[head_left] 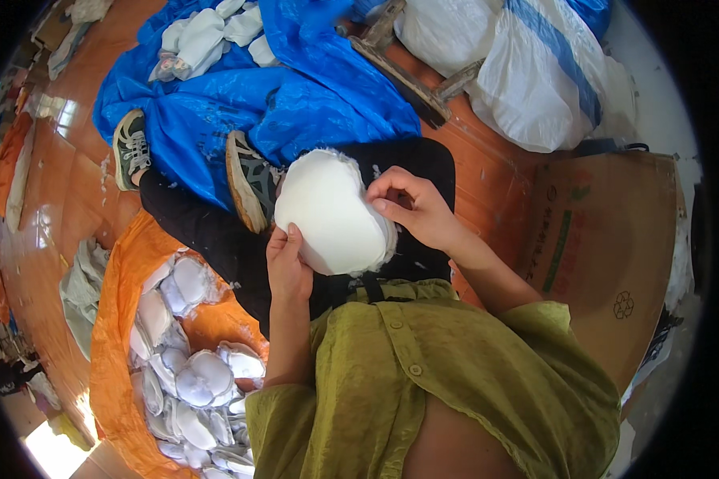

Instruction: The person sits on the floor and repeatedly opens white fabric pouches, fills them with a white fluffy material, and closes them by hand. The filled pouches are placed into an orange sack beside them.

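Observation:
Above my lap is a white moulded pad [327,211], smooth and rounded on top, with a notch in its right side and a fluffy, ragged rim. My left hand [289,267] grips its lower left edge, thumb on top and the other fingers hidden underneath. At the notch on the right, my right hand [411,209] has its thumb and forefinger closed in a pinch against the rim. Whether a tuft of fluff is between those fingertips is too small to see. Layers show along the pad's lower right edge.
An orange sack [116,335] at my left holds several similar white pads [204,379]. Ahead lies a blue plastic sheet [319,100] with white pieces [208,40] on it. A wooden stool frame [407,80], white bags [535,80] and a cardboard box [607,239] stand to the right.

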Demonstrator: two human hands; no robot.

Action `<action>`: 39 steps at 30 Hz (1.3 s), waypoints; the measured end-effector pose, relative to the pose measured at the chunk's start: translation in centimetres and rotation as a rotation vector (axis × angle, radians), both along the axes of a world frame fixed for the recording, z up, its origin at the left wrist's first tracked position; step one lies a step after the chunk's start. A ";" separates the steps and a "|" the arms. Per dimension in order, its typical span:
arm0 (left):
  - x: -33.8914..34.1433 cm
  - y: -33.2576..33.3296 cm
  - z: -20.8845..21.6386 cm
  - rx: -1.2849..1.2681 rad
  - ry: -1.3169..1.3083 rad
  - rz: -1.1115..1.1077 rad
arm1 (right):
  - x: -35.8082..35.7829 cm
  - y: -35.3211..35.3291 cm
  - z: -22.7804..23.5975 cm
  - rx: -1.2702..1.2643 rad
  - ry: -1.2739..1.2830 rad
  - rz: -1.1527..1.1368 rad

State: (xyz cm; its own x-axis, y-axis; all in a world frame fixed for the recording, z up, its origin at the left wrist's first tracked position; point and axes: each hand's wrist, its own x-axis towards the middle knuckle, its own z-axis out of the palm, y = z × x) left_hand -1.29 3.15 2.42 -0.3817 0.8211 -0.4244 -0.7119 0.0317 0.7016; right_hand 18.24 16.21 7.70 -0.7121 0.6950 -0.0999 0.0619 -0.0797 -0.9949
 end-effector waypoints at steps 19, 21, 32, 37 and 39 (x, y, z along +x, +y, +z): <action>0.2 -0.4 -0.6 0.056 0.358 -0.081 | 0.2 -0.5 1.0 -0.101 -0.100 0.128; 0.3 -0.5 -0.8 0.068 0.347 -0.097 | -0.2 -0.8 1.2 -0.153 -0.071 0.073; 1.7 -0.1 -1.3 0.145 -0.074 -0.127 | 0.1 -0.8 1.0 -0.359 -0.105 0.211; 2.8 -0.1 -1.9 0.130 -0.051 -0.165 | 0.0 -1.3 -2.3 -0.261 -0.085 0.037; 2.7 -0.1 -2.1 0.143 -0.032 -0.176 | -0.4 -1.4 -1.9 -0.332 -0.055 -0.072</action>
